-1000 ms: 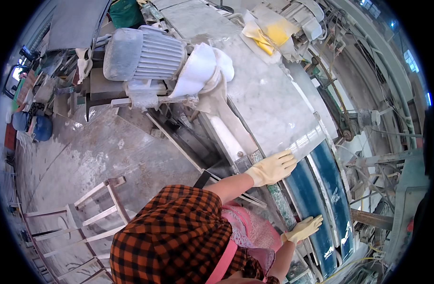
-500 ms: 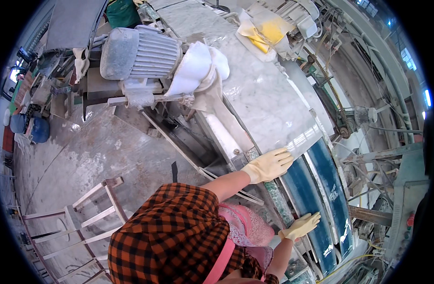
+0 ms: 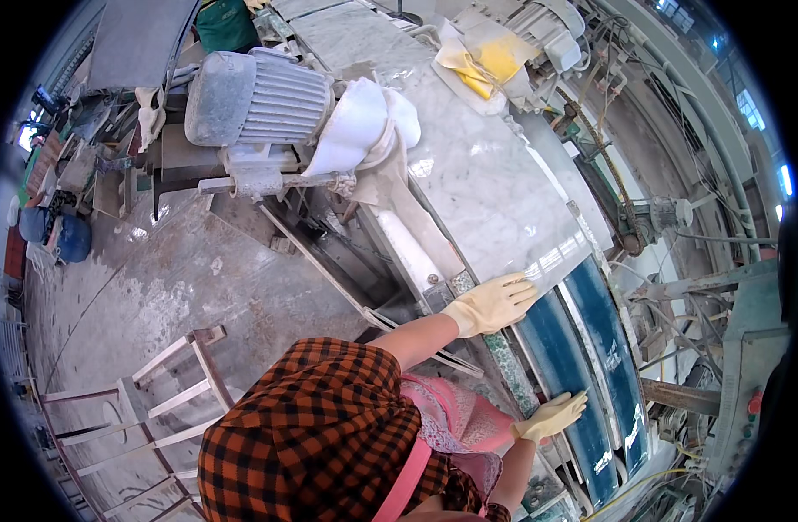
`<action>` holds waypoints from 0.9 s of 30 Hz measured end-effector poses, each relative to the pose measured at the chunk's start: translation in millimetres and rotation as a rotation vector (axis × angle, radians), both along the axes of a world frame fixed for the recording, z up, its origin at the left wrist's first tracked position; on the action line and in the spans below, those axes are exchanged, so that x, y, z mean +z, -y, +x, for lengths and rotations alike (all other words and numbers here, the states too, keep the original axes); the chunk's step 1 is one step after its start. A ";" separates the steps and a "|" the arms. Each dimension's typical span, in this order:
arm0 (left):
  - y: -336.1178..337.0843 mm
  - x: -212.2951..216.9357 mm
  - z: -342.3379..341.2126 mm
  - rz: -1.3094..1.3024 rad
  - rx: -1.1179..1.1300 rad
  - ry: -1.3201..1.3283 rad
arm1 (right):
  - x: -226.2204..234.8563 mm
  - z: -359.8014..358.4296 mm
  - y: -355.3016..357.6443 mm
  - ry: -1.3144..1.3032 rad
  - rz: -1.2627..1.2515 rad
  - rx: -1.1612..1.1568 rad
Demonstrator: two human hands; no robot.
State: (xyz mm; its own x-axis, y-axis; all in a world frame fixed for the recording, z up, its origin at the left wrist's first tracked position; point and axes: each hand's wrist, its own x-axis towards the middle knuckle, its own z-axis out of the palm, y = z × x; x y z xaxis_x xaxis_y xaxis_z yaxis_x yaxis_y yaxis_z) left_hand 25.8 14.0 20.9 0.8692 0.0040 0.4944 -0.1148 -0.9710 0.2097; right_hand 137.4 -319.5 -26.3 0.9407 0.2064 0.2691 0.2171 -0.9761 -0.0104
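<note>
A polished white marble slab with grey veins (image 3: 503,187) lies along the conveyor, its end edge over two dark blue belts (image 3: 560,335). My left hand (image 3: 490,304), in a cream rubber glove, is at that end edge, its fingers stretched out and the tips at the slab's corner. Nothing is gripped in it. Nearer the lower right, my right hand (image 3: 551,416), in a matching glove, rests with outstretched fingers on the inner blue belt and the frame beside it. It holds nothing either.
A large grey motor (image 3: 264,97) with a white cover (image 3: 355,126) juts in at the slab's left side. Yellow and white cloth (image 3: 486,70) lies across the slab's far right edge. A metal frame rack (image 3: 168,404) stands on the floor, and a green control box (image 3: 747,374) is at right.
Both hands stay nearly where they were, the left shifting very slightly left. The slab looks unmoved.
</note>
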 end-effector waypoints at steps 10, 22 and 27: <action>-1.7 -5.8 17.4 -0.029 -0.036 0.054 | 11.5 5.5 -9.6 -0.034 0.150 0.019; -6.5 -15.8 17.6 -0.072 -0.018 -0.021 | 7.1 1.3 -19.7 0.099 0.188 0.025; -6.0 -15.8 16.2 -0.068 -0.037 -0.055 | 50.2 43.1 -112.6 0.088 0.485 0.275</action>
State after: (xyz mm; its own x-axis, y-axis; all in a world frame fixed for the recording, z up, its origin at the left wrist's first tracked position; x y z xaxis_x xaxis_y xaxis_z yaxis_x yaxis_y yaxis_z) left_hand 42.1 20.0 5.1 0.8954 0.0033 0.4452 -0.1366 -0.9496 0.2820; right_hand 180.5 -206.9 23.9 0.8393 0.2738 0.4698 0.4834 -0.7712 -0.4142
